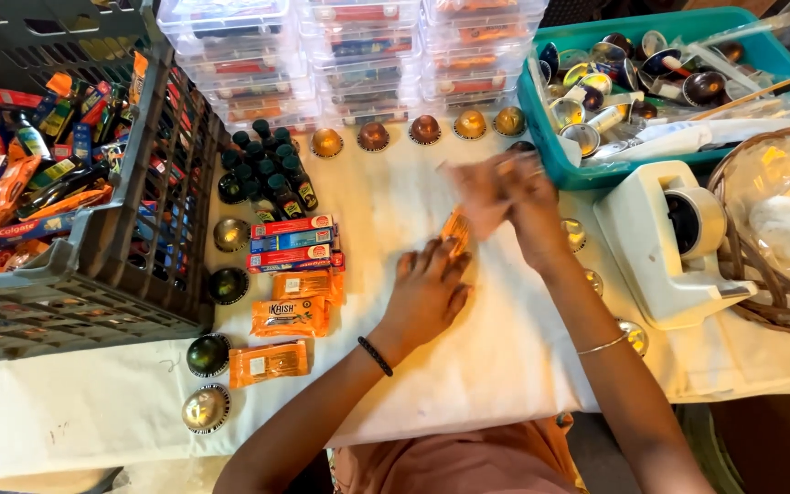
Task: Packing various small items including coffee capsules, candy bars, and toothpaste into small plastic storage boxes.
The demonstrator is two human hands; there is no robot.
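Orange sachet (455,229) at the centre of the white-covered bench (468,366), small and flat, its long axis running roughly away from the person and tilted a little to the right. It lies between the two hands: just beyond the fingertips of the left hand (429,291) and at the near, lower edge of the right hand (505,197). The left hand rests palm down on the cloth, fingers spread and flat, holding nothing, their tips at or just short of the sachet's near end; whether they touch it cannot be told. The right hand is blurred by motion above the sachet's far end, fingers gathered loosely; whether they pinch the sachet or anything else cannot be told. The left hand is the nearer to the sachet along its long axis; the right sits over it from behind and to the right.

Left of the hands lie more orange sachets (290,316) and a stack of slim red and blue cartons (293,242). Domed foil capsules (374,135) form a row along the far edge and a column (208,355) down the left. A dark crate (139,229) of packets stands far left, clear lidded boxes (349,55) behind, a teal tub (550,137) of capsules, a white tape dispenser (669,242) and a wicker basket (779,302) to the right.
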